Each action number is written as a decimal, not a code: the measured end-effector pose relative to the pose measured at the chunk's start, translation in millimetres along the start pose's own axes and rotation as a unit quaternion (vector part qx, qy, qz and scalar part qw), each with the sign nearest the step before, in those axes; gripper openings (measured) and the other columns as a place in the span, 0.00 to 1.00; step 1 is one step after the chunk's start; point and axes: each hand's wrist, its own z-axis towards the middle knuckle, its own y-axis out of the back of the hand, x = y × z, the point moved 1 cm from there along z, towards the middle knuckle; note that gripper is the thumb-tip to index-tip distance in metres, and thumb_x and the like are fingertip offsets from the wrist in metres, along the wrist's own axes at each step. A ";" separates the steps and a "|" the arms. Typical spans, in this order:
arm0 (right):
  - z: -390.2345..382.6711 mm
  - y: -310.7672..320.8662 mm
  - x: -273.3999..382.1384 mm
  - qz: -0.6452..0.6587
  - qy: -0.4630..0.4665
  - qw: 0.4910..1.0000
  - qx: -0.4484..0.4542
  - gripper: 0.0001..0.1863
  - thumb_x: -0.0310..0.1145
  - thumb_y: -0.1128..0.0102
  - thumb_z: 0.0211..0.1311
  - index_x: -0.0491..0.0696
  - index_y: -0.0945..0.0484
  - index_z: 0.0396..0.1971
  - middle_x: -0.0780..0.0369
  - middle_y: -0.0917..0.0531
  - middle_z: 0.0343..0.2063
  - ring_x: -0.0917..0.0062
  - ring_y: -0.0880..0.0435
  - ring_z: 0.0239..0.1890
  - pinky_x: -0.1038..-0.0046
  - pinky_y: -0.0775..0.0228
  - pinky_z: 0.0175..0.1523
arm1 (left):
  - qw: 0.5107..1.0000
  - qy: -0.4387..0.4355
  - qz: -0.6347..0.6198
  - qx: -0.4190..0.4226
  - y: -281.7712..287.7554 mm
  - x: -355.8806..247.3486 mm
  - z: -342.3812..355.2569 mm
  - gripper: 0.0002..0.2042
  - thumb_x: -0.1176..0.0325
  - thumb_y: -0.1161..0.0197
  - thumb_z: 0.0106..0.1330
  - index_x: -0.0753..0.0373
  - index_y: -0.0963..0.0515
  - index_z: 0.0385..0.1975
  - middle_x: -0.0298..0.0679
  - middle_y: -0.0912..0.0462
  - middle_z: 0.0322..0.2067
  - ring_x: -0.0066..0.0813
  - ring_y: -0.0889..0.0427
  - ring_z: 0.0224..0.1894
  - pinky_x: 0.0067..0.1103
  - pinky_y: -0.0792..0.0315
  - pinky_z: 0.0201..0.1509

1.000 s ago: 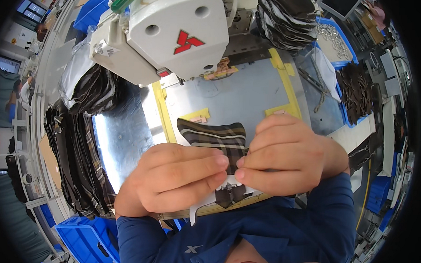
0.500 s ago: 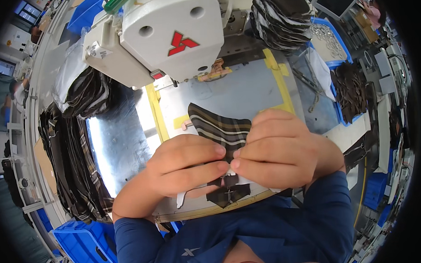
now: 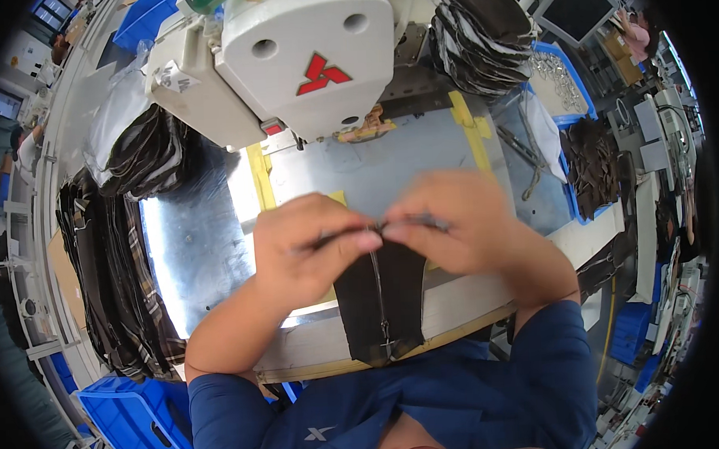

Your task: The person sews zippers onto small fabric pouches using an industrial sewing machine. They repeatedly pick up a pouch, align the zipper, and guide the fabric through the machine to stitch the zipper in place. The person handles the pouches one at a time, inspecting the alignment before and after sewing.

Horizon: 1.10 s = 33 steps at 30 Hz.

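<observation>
A dark brown cloth piece (image 3: 401,290) hangs from my fingertips toward the table's near edge, its plain side showing. A thin pale line runs down its middle to a small metal piece (image 3: 386,334) near the lower end. My left hand (image 3: 297,246) pinches the cloth's upper edge between thumb and fingers. Close against it, my right hand (image 3: 466,221), blurred by motion, pinches the same edge. Both hands are over the near part of the worktable, in front of a white sewing machine head (image 3: 299,76).
Yellow tape (image 3: 261,176) marks the machine's metal plate. Stacked dark and plaid cloth (image 3: 108,273) lies at left, with a blue crate (image 3: 133,418) below. At right are a blue tray of metal parts (image 3: 560,79), brown cloth pieces (image 3: 595,169) and scissors (image 3: 515,144).
The cloth's striped plaid side faced up before; now its plain dark side shows. Both hands have moved slightly away from me, pinching the upper edge.
</observation>
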 end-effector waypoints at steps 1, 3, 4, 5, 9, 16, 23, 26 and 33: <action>4.0 -3.0 -6.3 0.028 -0.104 0.994 -0.001 0.08 0.32 0.28 0.66 0.44 0.13 0.39 0.57 0.12 0.32 0.59 0.13 0.34 0.65 0.22 0.39 | 0.994 0.103 -0.019 -0.025 -4.4 3.6 -0.9 0.11 0.71 0.20 0.62 0.68 0.12 0.40 0.41 0.10 0.33 0.27 0.12 0.35 0.22 0.21 0.40; 12.7 -13.0 -31.7 0.083 -0.307 0.948 -0.005 0.10 0.34 0.28 0.66 0.42 0.13 0.39 0.52 0.13 0.31 0.55 0.13 0.35 0.62 0.22 0.40 | 0.943 0.307 -0.111 -0.063 -14.8 19.7 9.8 0.15 0.68 0.22 0.67 0.71 0.14 0.46 0.42 0.09 0.37 0.21 0.14 0.39 0.23 0.20 0.43; 15.1 -16.1 -46.0 0.036 -0.321 0.946 0.007 0.11 0.35 0.28 0.66 0.41 0.13 0.39 0.51 0.12 0.31 0.53 0.13 0.36 0.60 0.22 0.41 | 0.951 0.300 -0.064 -0.038 -15.6 32.3 12.2 0.17 0.68 0.23 0.68 0.71 0.17 0.50 0.41 0.10 0.39 0.21 0.14 0.39 0.22 0.19 0.44; 17.7 -19.5 -62.6 -0.011 -0.333 0.943 0.019 0.13 0.36 0.28 0.66 0.40 0.13 0.38 0.49 0.12 0.31 0.51 0.13 0.37 0.58 0.22 0.43 | 0.956 0.292 -0.016 -0.013 -18.1 49.9 10.0 0.19 0.68 0.23 0.69 0.72 0.19 0.54 0.40 0.10 0.41 0.20 0.14 0.40 0.22 0.18 0.45; 17.8 -17.6 -107.4 -0.143 -0.298 0.942 0.050 0.12 0.34 0.28 0.64 0.39 0.13 0.38 0.49 0.14 0.26 0.57 0.15 0.28 0.63 0.27 0.36 | 0.912 0.138 0.382 0.061 -25.7 44.8 7.6 0.33 0.58 0.19 0.60 0.72 0.21 0.60 0.49 0.12 0.41 0.45 0.11 0.43 0.30 0.17 0.47; 29.9 -10.6 -125.0 -0.125 -0.275 0.951 0.061 0.16 0.34 0.28 0.61 0.38 0.13 0.43 0.43 0.12 0.35 0.46 0.13 0.41 0.55 0.23 0.47 | 0.874 -0.079 0.451 0.163 -31.7 58.0 11.3 0.46 0.38 0.25 0.57 0.68 0.25 0.68 0.51 0.22 0.66 0.49 0.24 0.69 0.44 0.33 0.73; 25.4 -17.2 -138.2 -0.127 -0.277 0.952 0.028 0.19 0.39 0.28 0.61 0.34 0.15 0.37 0.41 0.13 0.38 0.44 0.14 0.47 0.51 0.23 0.54 | 0.838 -0.053 0.512 0.180 -36.3 53.1 19.8 0.49 0.32 0.29 0.57 0.70 0.26 0.68 0.51 0.24 0.69 0.48 0.24 0.70 0.44 0.34 0.72; 33.7 -11.2 -124.3 -0.130 -0.311 0.940 0.046 0.19 0.39 0.27 0.61 0.34 0.15 0.34 0.41 0.13 0.35 0.44 0.14 0.43 0.51 0.22 0.50 | 0.839 -0.056 0.504 0.196 -36.9 55.2 27.5 0.49 0.32 0.28 0.55 0.70 0.24 0.66 0.51 0.24 0.69 0.49 0.23 0.68 0.43 0.32 0.69; 35.8 -1.2 -119.8 -0.179 -0.370 0.910 0.057 0.18 0.41 0.27 0.61 0.38 0.16 0.28 0.47 0.14 0.27 0.46 0.13 0.35 0.52 0.21 0.43 | 0.850 -0.054 0.477 0.218 -35.0 54.8 39.0 0.50 0.31 0.25 0.50 0.71 0.24 0.62 0.52 0.23 0.66 0.49 0.23 0.63 0.42 0.31 0.65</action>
